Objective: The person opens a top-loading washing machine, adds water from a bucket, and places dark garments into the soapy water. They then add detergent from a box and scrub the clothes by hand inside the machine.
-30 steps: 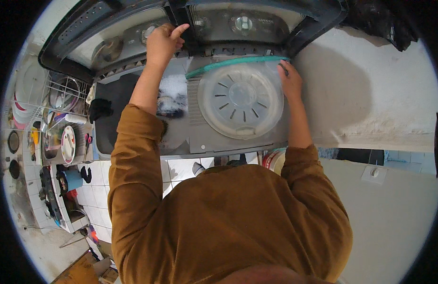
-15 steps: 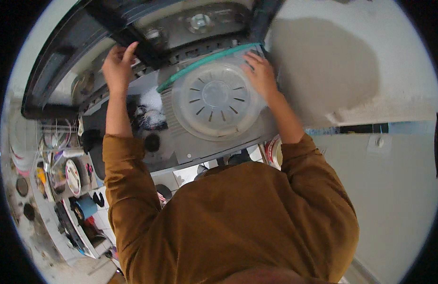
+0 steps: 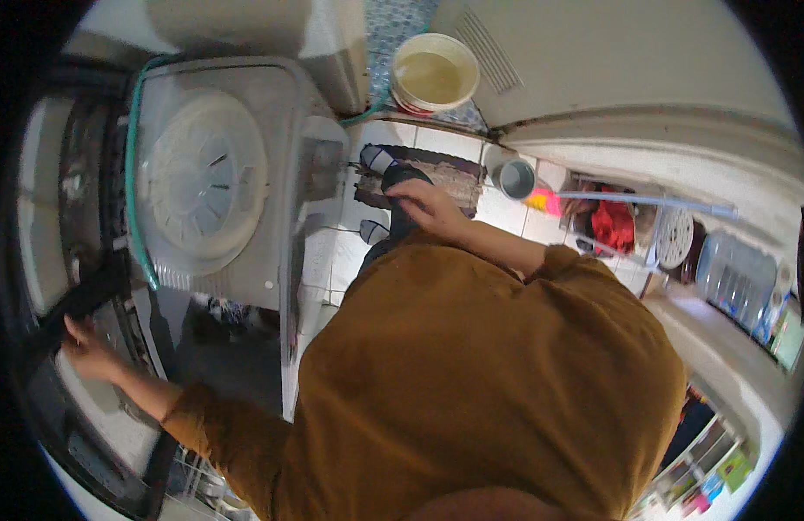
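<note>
Washer (image 3: 245,282) at the person's left has its dark lid frame (image 3: 93,293) raised; the left hand (image 3: 89,352) is at the middle of that frame, fingers partly curled, and whether they grip it I cannot tell. The right hand (image 3: 432,208), fingers slack and slightly spread, is over the legs (image 3: 410,178). On the washer 1 green hose (image 3: 131,191) runs beside 1 round cover (image 3: 176,182); 1 white bucket (image 3: 410,98) holds cloudy liquid.
</note>
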The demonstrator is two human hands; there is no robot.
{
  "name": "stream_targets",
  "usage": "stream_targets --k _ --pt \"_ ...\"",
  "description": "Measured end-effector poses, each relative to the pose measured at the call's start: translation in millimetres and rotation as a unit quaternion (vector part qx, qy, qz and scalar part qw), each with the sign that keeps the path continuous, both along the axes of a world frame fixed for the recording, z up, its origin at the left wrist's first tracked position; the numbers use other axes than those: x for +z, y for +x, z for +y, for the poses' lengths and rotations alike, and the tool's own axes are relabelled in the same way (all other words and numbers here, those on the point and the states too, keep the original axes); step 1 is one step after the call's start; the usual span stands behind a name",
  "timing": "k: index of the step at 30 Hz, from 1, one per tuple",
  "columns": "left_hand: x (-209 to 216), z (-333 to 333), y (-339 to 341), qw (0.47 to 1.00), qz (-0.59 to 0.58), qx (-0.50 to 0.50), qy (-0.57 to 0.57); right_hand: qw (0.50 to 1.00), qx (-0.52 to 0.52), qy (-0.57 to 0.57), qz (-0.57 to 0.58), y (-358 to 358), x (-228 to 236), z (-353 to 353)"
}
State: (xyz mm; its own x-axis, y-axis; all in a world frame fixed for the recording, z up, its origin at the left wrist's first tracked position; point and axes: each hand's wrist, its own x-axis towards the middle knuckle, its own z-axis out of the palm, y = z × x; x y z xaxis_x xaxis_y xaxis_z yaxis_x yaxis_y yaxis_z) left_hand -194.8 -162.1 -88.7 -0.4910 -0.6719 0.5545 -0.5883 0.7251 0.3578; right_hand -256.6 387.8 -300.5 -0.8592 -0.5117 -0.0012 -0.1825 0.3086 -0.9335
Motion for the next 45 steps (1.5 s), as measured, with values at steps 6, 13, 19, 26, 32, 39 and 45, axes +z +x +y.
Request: stream_targets --k 6,13,19,26,32,39,45 --pt "5 9 -3 0.998 -0.033 -0.028 -0.034 0.916 -0.163 0.14 -0.338 96 -158 125" --pt "15 -16 9 0.96 -0.169 0.062 -0.214 0.747 -0.413 -0.001 -0.521 116 -267 210" --pt "12 -19 5 0.954 -0.186 0.042 -0.23 0.481 -0.622 -0.275 -0.553 99 -358 263" --pt "-12 8 -35 0.938 -0.221 0.03 -0.265 0.383 -0.724 -0.418 -0.393 100 -485 308" --pt "-40 13 -64 0.933 -0.235 0.012 -0.273 0.31 -0.767 -0.445 -0.343 104 -569 338" --pt "-56 8 -86 0.927 -0.252 -0.001 -0.279 0.332 -0.765 -0.466 -0.295 101 -638 357" --pt "-66 -1 -75 0.924 -0.257 0.01 -0.283 0.336 -0.782 -0.492 -0.184 58 -628 357"
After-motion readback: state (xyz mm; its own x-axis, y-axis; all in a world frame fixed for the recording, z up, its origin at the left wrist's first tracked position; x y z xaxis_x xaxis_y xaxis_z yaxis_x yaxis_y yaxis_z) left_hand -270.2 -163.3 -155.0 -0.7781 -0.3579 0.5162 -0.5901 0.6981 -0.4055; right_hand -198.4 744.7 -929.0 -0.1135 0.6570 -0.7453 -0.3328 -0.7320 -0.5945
